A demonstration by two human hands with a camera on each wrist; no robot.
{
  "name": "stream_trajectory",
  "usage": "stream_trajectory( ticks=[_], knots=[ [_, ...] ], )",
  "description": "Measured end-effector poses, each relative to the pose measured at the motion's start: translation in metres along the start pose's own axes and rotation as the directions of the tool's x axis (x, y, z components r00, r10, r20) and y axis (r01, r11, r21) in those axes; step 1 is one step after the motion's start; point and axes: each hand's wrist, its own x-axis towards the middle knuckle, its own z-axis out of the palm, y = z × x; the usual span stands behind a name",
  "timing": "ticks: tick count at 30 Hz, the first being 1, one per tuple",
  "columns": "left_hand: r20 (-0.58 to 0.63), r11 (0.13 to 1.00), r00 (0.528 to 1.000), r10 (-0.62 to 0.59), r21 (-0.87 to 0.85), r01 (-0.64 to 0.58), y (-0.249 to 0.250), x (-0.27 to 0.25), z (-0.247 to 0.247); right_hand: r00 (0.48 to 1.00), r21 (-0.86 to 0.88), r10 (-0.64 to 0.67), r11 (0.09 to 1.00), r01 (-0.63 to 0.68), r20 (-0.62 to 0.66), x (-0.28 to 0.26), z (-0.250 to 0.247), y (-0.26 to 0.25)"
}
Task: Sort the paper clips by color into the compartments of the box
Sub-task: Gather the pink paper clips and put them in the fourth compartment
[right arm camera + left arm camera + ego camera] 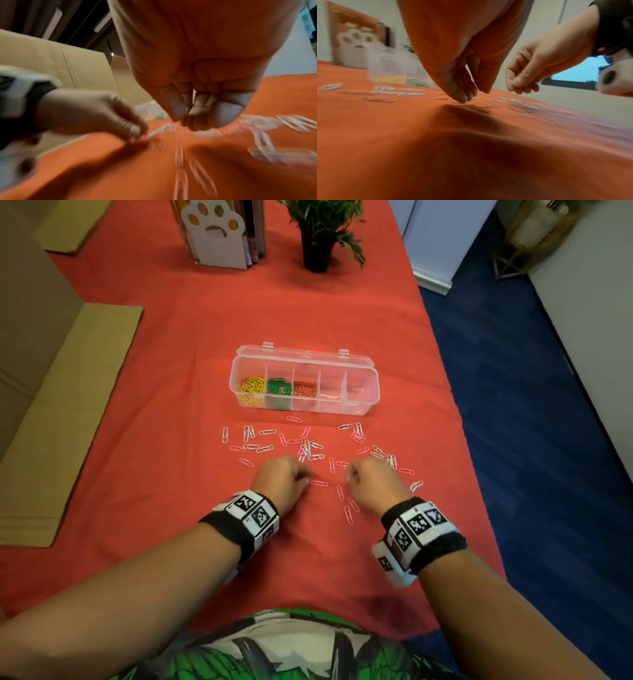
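Observation:
A clear compartment box (363, 392) stands open on the red cloth, with yellow clips (252, 389), green clips (279, 387) and orange clips (305, 389) in its three left compartments. Several loose pink and white clips (308, 446) lie scattered in front of it. My left hand (303, 477) (471, 97) has its fingertips bunched down on the cloth, pinching at a clip there. My right hand (350, 475) (187, 121) hovers just above the cloth with its fingers curled and its thumb pressed to them. A thin pale clip seems caught in that pinch, but blur hides the details.
At the back stand a paw-print file holder (219, 237) and a potted plant (318, 237). Flat cardboard (68, 412) lies along the left. The table's right edge (462, 419) drops to a blue floor. More clips (349, 508) lie between my wrists.

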Motion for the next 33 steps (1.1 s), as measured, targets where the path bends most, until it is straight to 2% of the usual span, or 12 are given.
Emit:
stream_trajectory(
  ticks=[3,8,14,19,22,24,26,29,30,31,32,33],
  knots=[
    [0.04,0.991,0.995,0.096,0.085,-0.099,0.009,0.006,0.012,1.0,-0.07,0.01,0.998,-0.009,0.004,-0.022,0.026,0.012],
    [0.083,0.973,0.987,0.139,0.173,-0.152,0.012,0.011,0.028,0.996,-0.17,-0.048,0.985,0.036,-0.07,-0.036,0.057,0.013],
    [0.094,0.966,0.981,0.172,0.18,-0.187,0.008,0.012,0.036,0.991,-0.248,-0.114,0.964,0.092,-0.074,-0.041,0.058,0.004],
    [0.023,0.997,0.999,0.046,0.064,-0.047,0.005,0.013,0.032,0.995,-0.234,-0.08,0.97,0.064,-0.059,-0.037,0.054,0.004],
    [0.063,0.974,0.988,-0.142,-0.167,0.15,0.003,0.013,0.021,0.999,0.042,0.042,0.998,-0.041,-0.024,-0.027,0.049,0.013],
    [0.138,0.823,0.937,-0.322,-0.449,0.348,0.004,0.012,0.013,0.988,0.318,0.143,0.936,-0.153,0.054,-0.022,0.04,0.02],
    [0.23,0.625,0.884,-0.408,-0.635,0.454,0.007,0.01,0.005,0.966,0.581,0.219,0.772,-0.26,0.141,-0.018,0.029,0.023],
    [0.339,0.438,0.849,-0.405,-0.743,0.506,0.013,0.006,-0.003,0.929,0.872,0.264,0.35,-0.342,0.258,-0.021,0.016,0.024],
    [0.343,0.421,0.853,-0.393,-0.758,0.499,0.015,0.007,-0.001,0.931,0.906,0.247,0.262,-0.332,0.27,-0.023,0.014,0.025],
    [0.333,0.437,0.867,-0.371,-0.761,0.479,0.016,0.009,0.001,0.936,0.915,0.233,0.246,-0.321,0.265,-0.024,0.013,0.026],
    [0.289,0.53,0.898,-0.332,-0.73,0.43,0.016,0.011,0.005,0.941,0.892,0.233,0.325,-0.314,0.246,-0.024,0.014,0.028],
    [0.227,0.68,0.936,-0.269,-0.643,0.352,0.018,0.013,0.009,0.949,0.815,0.234,0.495,-0.302,0.21,-0.024,0.017,0.029]
  ],
)
